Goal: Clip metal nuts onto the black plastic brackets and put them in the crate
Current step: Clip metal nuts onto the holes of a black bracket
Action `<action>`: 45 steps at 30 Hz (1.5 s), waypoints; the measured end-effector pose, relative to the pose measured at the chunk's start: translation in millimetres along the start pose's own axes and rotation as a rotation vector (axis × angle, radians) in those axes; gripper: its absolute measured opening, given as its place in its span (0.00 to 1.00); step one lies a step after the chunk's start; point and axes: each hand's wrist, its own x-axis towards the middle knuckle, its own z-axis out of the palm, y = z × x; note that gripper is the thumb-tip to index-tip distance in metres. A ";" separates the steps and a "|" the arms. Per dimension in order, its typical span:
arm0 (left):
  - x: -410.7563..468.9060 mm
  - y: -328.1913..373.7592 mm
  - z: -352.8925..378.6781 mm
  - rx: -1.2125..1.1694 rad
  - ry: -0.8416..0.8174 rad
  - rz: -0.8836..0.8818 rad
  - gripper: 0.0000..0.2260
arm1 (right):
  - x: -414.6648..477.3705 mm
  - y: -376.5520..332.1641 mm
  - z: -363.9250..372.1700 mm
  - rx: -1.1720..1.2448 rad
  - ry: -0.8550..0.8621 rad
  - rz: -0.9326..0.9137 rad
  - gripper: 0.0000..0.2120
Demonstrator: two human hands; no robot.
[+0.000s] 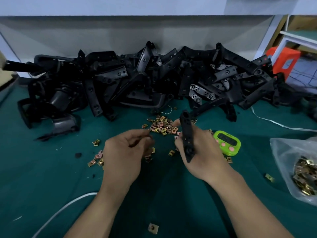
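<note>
Light is dim, cool and even, seemingly from overhead, leaving only soft shadows on the mat (42,177) under the forearms (109,203) below and left of the timer (226,142). The pile (137,79) behind the timer and the bracket (187,134) just left of it sink to near-black, with faint sheen on a few faces, while the bag (288,165) right of the timer shows pale glare. The left hand (125,152), left of the timer, is smeared by motion blur at its fingertips; the whole frame is soft, and far from the timer the wide lens bends the wall (137,28) and stretches the corners.
</note>
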 end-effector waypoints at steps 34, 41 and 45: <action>-17.3 17.0 8.6 -0.193 -0.156 -0.116 0.12 | -0.5 -10.7 10.8 -0.472 -0.017 -0.081 0.29; -19.8 15.1 13.3 -0.184 -0.068 -0.077 0.13 | -0.5 -10.0 12.8 -0.458 -0.023 -0.074 0.31; -20.2 13.1 14.0 -0.175 -0.060 -0.067 0.12 | -0.4 -9.3 13.9 -0.445 -0.033 -0.061 0.33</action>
